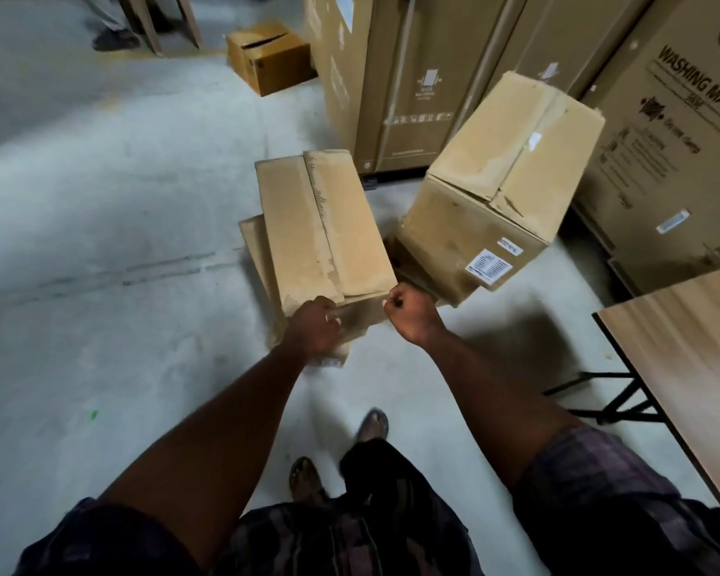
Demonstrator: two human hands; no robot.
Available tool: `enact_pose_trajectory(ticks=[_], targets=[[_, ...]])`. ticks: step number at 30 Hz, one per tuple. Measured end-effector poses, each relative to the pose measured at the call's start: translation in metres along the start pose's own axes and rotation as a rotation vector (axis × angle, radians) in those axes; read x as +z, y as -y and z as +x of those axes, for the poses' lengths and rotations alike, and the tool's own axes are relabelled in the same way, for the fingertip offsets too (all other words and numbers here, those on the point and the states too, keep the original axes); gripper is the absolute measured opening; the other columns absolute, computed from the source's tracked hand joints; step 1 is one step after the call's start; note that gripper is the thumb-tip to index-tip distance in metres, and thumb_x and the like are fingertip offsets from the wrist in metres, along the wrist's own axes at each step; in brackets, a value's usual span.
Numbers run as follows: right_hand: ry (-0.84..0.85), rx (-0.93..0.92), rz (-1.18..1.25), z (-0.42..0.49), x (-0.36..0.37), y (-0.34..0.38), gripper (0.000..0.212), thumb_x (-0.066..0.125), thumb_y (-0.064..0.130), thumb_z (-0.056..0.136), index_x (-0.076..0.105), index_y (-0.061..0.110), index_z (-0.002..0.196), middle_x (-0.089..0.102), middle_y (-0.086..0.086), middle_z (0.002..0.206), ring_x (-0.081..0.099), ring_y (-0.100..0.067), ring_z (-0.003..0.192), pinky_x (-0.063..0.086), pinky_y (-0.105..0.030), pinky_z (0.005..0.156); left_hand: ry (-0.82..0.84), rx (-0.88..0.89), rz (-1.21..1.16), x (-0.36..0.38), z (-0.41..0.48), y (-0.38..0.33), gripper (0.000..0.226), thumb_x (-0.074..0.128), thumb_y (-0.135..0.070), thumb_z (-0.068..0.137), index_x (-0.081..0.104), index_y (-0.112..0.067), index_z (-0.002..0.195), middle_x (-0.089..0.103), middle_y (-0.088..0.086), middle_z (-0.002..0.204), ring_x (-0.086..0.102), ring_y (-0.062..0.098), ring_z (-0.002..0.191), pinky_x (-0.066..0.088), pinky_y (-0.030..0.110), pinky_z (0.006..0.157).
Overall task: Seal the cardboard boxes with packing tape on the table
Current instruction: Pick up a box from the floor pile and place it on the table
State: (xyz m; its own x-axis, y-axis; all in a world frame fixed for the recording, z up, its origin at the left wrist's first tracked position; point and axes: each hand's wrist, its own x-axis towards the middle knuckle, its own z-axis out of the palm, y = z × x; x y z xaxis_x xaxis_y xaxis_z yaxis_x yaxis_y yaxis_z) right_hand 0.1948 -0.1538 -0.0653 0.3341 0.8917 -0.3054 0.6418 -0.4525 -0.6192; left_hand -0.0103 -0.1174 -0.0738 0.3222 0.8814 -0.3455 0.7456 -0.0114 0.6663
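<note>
Fetching stage: sealing not yet begun.
The long tan cardboard box [325, 226] lies stacked on the grey concrete floor [100, 243] at 12 o'clock. The left hand [314, 326] curls its fingers [331, 318] round the box's near end. The right hand [410, 315] is fisted at the corner, and I cannot tell if it grips. The light wooden worktop [682, 347] waits at 3 o'clock, and no tape is in sight.

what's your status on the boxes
Left hand grips box end. Right hand curled at its corner, grip unclear. Box atop lower box on floor. Taller box close right.
</note>
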Motion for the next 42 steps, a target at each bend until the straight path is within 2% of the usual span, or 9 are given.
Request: enact_pose_trajectory(ticks=[3,13,16,20,25,29,33,38,42], targets=[[0.039,0.036,-0.007,0.046,0.002,0.011,0.011,0.064,0.022,0.092,0.064,0.017,0.102,0.069,-0.009,0.110,0.064,-0.028,0.101,0.042,-0.026,0.078,-0.028,-0.068,-0.024,-0.012,0.043,0.010,0.040,0.064,-0.018,0.091,0.059,-0.011,0.130,0.063,0.012,0.130,0.057,0.027,0.121,0.046,0.035,0.102],[0.146,0.022,-0.017,0.188,0.002,0.042,0.023,0.065,0.025,0.096,0.064,0.008,0.112,0.068,-0.012,0.113,0.063,-0.029,0.105,0.043,-0.027,0.079,-0.138,-0.196,-0.032,-0.050,0.155,0.014,0.040,0.065,-0.022,0.096,0.058,-0.005,0.131,0.064,0.014,0.128,0.059,0.029,0.120,0.041,0.029,0.099],[0.174,0.019,-0.087,0.225,0.008,0.041,0.034,0.065,0.028,0.096,0.061,0.005,0.120,0.064,-0.016,0.121,0.060,-0.033,0.113,0.049,-0.035,0.092,-0.169,-0.282,-0.071,-0.058,0.180,0.019,0.044,0.065,-0.023,0.096,0.055,-0.005,0.135,0.061,0.015,0.134,0.058,0.030,0.122,0.043,0.034,0.101],[0.186,0.032,-0.231,0.267,0.019,0.036,0.053,0.065,0.041,0.094,0.052,0.006,0.132,0.055,-0.019,0.133,0.053,-0.037,0.123,0.045,-0.043,0.103,-0.190,-0.381,-0.110,-0.063,0.208,0.038,0.053,0.067,-0.023,0.094,0.049,-0.006,0.141,0.056,0.018,0.138,0.056,0.031,0.123,0.043,0.035,0.101],[0.186,0.112,-0.174,0.313,0.039,0.029,0.067,0.072,0.048,0.085,0.048,0.005,0.131,0.054,-0.021,0.133,0.052,-0.040,0.123,0.047,-0.047,0.100,-0.264,-0.474,-0.162,-0.066,0.249,0.060,0.064,0.066,-0.024,0.095,0.037,-0.007,0.150,0.047,0.018,0.146,0.052,0.033,0.128,0.042,0.036,0.103],[0.172,0.249,0.011,0.344,0.058,0.015,0.102,0.064,0.080,0.061,0.047,0.012,0.136,0.059,-0.014,0.132,0.059,-0.036,0.118,0.052,-0.046,0.095,-0.244,-0.610,-0.293,-0.064,0.288,0.086,0.081,0.071,-0.028,0.091,0.025,-0.009,0.156,0.042,0.019,0.152,0.047,0.037,0.135,0.044,0.044,0.109],[0.157,0.272,0.222,0.361,0.077,0.006,0.075,0.071,0.060,0.085,0.049,0.015,0.139,0.064,-0.008,0.132,0.061,-0.029,0.118,0.048,-0.038,0.098,-0.196,-0.608,-0.338,-0.051,0.319,0.115,0.079,0.064,-0.041,0.096,0.022,-0.013,0.157,0.043,0.015,0.153,0.046,0.036,0.137,0.041,0.048,0.111],[0.156,0.259,0.393,0.377,0.095,-0.014,0.065,0.073,0.060,0.082,0.059,0.022,0.132,0.071,0.002,0.122,0.067,-0.018,0.112,0.051,-0.035,0.099,-0.181,-0.505,-0.517,-0.038,0.328,0.148,0.078,0.061,-0.071,0.086,0.032,-0.037,0.150,0.055,-0.004,0.141,0.057,0.023,0.125,0.049,0.052,0.104],[0.264,0.281,0.518,0.382,0.094,-0.019,0.044,0.072,0.036,0.093,0.062,0.018,0.132,0.071,0.005,0.120,0.067,-0.007,0.111,0.049,-0.019,0.090,-0.240,-0.426,-0.549,-0.028,0.323,0.149,0.067,0.060,-0.060,0.094,0.034,-0.036,0.150,0.054,-0.010,0.142,0.055,0.011,0.124,0.049,0.029,0.099]])
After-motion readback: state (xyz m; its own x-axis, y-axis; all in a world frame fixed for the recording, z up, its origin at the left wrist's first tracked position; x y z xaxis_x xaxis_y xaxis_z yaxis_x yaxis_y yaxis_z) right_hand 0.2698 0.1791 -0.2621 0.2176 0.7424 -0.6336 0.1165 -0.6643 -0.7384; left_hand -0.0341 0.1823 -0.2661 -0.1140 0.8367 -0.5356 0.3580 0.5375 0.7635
